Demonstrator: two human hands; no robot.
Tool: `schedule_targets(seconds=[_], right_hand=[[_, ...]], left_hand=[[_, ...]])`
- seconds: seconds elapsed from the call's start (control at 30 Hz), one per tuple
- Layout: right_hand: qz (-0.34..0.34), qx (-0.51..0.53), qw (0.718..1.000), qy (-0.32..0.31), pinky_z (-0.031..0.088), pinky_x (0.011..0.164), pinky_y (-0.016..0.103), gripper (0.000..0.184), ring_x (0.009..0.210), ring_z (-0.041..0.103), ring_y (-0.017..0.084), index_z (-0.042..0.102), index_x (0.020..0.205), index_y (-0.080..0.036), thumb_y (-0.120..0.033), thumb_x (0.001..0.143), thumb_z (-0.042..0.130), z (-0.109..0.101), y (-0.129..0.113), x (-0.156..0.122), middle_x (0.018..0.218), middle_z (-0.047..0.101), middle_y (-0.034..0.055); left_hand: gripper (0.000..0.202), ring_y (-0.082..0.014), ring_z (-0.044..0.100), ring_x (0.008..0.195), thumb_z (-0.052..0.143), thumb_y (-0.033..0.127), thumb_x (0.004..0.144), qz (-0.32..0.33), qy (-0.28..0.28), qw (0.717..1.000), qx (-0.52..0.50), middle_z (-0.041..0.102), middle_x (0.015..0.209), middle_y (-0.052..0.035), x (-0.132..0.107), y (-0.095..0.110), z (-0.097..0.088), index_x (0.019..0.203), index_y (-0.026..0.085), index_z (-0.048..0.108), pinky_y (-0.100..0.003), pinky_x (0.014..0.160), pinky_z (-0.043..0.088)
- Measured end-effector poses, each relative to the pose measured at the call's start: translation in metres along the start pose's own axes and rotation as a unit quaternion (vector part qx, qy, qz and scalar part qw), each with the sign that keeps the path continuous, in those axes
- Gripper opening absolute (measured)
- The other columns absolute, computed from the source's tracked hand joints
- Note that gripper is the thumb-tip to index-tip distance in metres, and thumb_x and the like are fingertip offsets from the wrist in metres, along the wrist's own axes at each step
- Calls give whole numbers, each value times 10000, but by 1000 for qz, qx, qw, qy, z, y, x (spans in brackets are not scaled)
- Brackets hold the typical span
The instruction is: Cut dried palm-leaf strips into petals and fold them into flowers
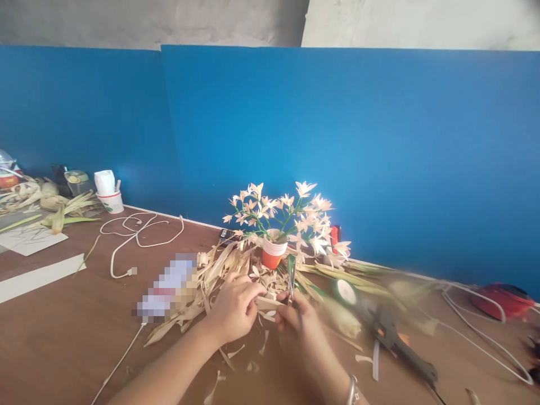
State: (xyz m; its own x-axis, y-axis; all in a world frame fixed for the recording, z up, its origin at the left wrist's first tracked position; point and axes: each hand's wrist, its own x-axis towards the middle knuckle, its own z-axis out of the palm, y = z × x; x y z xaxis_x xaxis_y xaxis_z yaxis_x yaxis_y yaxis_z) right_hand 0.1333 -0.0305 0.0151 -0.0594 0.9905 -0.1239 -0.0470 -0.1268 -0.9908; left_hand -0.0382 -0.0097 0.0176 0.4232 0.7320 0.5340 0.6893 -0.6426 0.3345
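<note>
My left hand (235,306) is closed, thumb and fingers pinching a pale strip of dried corn husk (268,304) that stretches toward the right hand. In my right hand (300,326) is a pair of scissors (291,275), blades pointing up and away from me. The fingers are wrapped at the handles, partly hidden and slightly blurred. Just beyond both hands stands an orange and white paper cup (273,257) with green stems and many pale husk flowers (304,216). Loose dried husks (228,261) and small cut scraps lie around and beneath the hands.
A dark glue gun (399,343) lies at the right, near a roll of green tape (346,291) and a red item (502,301) with a cable. A phone, pixelated (164,289), is at the left on a white cable. Behind rises a blue partition (337,124).
</note>
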Motion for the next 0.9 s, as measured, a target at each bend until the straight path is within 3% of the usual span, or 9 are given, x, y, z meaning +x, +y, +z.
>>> schedule_targets(seconds=[0.07, 0.17, 0.3, 0.43, 0.53, 0.63, 0.77, 0.9], right_hand=[[-4, -10, 1000, 9, 338, 444, 209, 216, 479, 484, 122, 534, 817, -195, -278, 642, 631, -1, 1, 2, 510, 553, -40], [-26, -16, 999, 14, 362, 452, 215, 185, 478, 480, 119, 543, 797, -192, -257, 646, 627, 0, 3, 2, 519, 542, -41], [-75, -20, 997, 10, 422, 508, 245, 243, 590, 542, 159, 585, 842, -187, -317, 653, 667, 2, 0, -2, 690, 611, 18], [-78, -44, 996, 0, 428, 520, 266, 301, 589, 553, 176, 590, 896, -198, -431, 709, 623, 4, -7, -8, 699, 612, 29], [-73, -29, 997, -13, 415, 521, 257, 306, 593, 551, 172, 575, 891, -203, -450, 715, 625, 5, -8, -11, 684, 611, 21], [-39, 9, 998, -51, 410, 529, 242, 302, 579, 546, 149, 546, 916, -210, -430, 728, 634, 7, -4, -11, 659, 602, -8], [40, 13, 986, -160, 416, 499, 235, 351, 514, 541, 132, 547, 872, -207, -437, 659, 703, 9, 7, -10, 627, 606, -23], [84, -1, 974, -209, 435, 534, 227, 379, 552, 557, 125, 559, 854, -186, -448, 638, 730, 12, 13, -11, 621, 589, -30]], left_hand=[[285, -207, 537, 764, 489, 36, 654, 19, -42, 999, -11, 612, 749, -28, 0, 3, 0, 846, 213, 603, -377, 777, 375], [101, -218, 532, 790, 535, 149, 742, 12, -57, 998, -27, 615, 758, -46, -1, 6, 3, 757, 201, 621, -365, 743, 386], [170, -189, 549, 745, 501, 187, 802, -56, -38, 993, -101, 614, 702, -39, 0, 3, 7, 713, 203, 644, -303, 663, 402], [104, -144, 539, 595, 508, 223, 774, -188, 21, 963, -194, 593, 632, 5, 4, -4, 2, 724, 203, 596, -252, 576, 409], [101, -141, 528, 604, 526, 262, 764, -240, 119, 942, -202, 574, 638, 12, 7, -9, -6, 694, 198, 559, -250, 601, 408], [113, -145, 545, 640, 561, 299, 749, -293, 196, 893, -279, 580, 667, 9, 10, -14, -10, 728, 189, 556, -248, 621, 417], [177, -132, 556, 632, 638, 302, 684, -369, 257, 782, -432, 608, 674, 11, 13, -16, -4, 785, 167, 585, -232, 601, 421], [166, -93, 499, 562, 691, 259, 631, -370, 269, 696, -553, 581, 606, 26, 14, -11, 2, 720, 145, 611, -211, 554, 400]])
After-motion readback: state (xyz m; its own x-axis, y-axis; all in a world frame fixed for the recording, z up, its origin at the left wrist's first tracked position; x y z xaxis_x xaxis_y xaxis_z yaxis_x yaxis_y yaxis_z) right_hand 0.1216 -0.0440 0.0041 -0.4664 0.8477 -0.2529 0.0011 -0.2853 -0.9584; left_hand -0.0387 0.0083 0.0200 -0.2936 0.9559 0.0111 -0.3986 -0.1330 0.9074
